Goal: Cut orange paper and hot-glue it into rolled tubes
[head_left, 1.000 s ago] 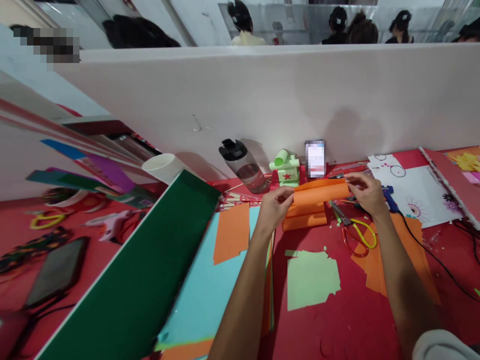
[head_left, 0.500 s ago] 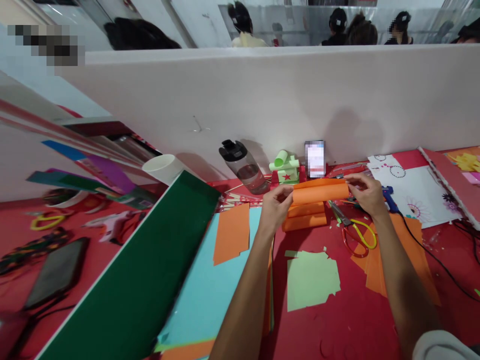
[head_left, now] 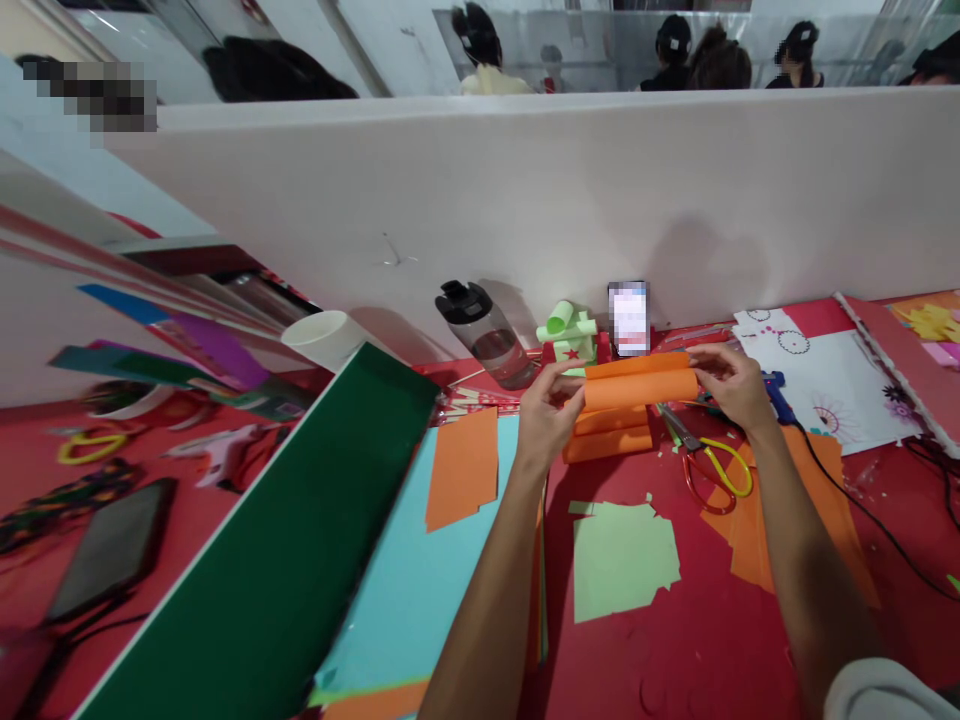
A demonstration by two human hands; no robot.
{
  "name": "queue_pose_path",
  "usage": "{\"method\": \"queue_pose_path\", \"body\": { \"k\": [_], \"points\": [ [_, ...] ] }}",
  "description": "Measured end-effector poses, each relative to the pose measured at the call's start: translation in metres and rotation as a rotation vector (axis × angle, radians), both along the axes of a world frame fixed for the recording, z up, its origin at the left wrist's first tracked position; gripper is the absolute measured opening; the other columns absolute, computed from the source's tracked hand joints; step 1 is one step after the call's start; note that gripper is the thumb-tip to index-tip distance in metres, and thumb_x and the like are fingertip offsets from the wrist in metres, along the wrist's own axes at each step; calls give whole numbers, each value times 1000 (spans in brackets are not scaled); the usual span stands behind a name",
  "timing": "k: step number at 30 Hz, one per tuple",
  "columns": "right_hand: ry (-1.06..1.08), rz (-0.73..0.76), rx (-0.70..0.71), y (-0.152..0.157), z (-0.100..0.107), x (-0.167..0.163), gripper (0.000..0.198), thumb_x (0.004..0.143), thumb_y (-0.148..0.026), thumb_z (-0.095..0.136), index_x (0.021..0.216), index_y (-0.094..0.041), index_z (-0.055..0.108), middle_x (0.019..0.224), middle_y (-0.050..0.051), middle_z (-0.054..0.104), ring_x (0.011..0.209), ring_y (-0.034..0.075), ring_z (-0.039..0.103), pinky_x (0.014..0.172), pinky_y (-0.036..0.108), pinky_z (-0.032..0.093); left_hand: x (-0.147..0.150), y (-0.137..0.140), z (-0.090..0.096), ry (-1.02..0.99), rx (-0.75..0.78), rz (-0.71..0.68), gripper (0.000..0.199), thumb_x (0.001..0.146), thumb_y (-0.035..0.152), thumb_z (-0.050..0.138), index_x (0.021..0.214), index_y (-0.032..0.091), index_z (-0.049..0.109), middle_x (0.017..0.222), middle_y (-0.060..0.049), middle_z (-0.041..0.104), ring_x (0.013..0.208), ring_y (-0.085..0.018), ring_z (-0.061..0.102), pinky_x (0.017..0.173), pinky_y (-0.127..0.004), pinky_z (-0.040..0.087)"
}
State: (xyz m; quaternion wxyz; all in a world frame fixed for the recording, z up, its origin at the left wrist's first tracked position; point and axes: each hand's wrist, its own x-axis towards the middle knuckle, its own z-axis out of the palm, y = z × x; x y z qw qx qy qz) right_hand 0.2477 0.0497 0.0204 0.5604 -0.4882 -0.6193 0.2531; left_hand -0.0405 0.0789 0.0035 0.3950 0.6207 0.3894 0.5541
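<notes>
Between my two hands is a curled sheet of orange paper, held up by its two ends. My left hand pinches its left end and my right hand pinches its right end. Just below it on the red table lies more folded orange paper. Scissors with red and yellow handles rest by my right wrist, partly over orange sheets. A pale green paper piece lies nearer to me. Behind my left hand stands a small green paper model with a red star.
A long dark green board slants across the left, beside blue sheets. Along the white partition stand a water bottle and a phone. A blue glue gun and its cord lie at right. Several people are beyond the partition.
The curled orange paper has tilted slightly in my fingers, so more of its upper back flap shows. Both hands keep their pinch and have hardly moved.
</notes>
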Motion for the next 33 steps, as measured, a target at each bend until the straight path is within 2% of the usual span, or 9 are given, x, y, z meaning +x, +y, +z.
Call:
{"method": "queue_pose_path", "body": {
  "k": [13, 18, 21, 26, 29, 31, 33],
  "points": [
    [-71, 54, -105, -2, 6, 1, 36, 86, -26, 70, 122, -25, 71, 102, 5, 79, 95, 20, 76, 85, 35, 62, -1, 1, 7, -20, -77, -49, 36, 77, 28, 77, 110, 19, 66, 81, -3, 76, 77, -18, 75, 71, -26, 57],
    [-71, 61, -154, -3, 10, 4, 39, 86, -27, 73, 125, -26, 69, 103, 5, 79, 93, 20, 76, 85, 37, 63, -5, 3, 6, -5, -73, -15, 37, 77, 31, 77, 110, 18, 67, 81, -3, 76, 73, -17, 73, 65, -24, 55],
    [-144, 5, -170, -4, 13, 8, 35, 87, -27, 72, 121, -25, 70, 102, 5, 79, 90, 21, 76, 83, 37, 62, -8, 4, 8, -16, -80, 8, 37, 75, 31, 79, 108, 19, 66, 79, -2, 76, 69, -17, 72, 64, -24, 56],
    [-287, -113, -175, -5, 14, 18, 17, 87, -26, 69, 103, -23, 75, 94, 5, 79, 84, 21, 75, 79, 35, 59, -10, 4, 11, -25, -66, 21, 39, 73, 32, 80, 107, 19, 65, 79, -2, 76, 69, -17, 73, 65, -25, 57],
    [-340, -177, -185, -6, 12, 29, 15, 88, -25, 65, 99, -23, 75, 92, 5, 79, 83, 21, 74, 77, 34, 57, -11, 4, 11, -30, -69, 21, 41, 73, 32, 80, 109, 19, 64, 79, -2, 76, 69, -16, 73, 65, -24, 57],
    [-429, -254, -259, -8, 10, 40, 15, 88, -27, 65, 100, -23, 74, 91, 4, 78, 83, 22, 73, 77, 34, 56, -11, 4, 10, -35, -68, 26, 41, 73, 30, 80, 109, 18, 64, 78, -2, 75, 71, -17, 73, 65, -24, 57],
    [-559, -376, -397, -12, 6, 53, 17, 88, -28, 67, 103, -25, 73, 90, 5, 78, 83, 24, 72, 77, 36, 54, -10, 5, 9, -40, -68, 30, 41, 72, 28, 79, 109, 18, 64, 78, -1, 75, 73, -17, 74, 66, -24, 56]
  ]
}}
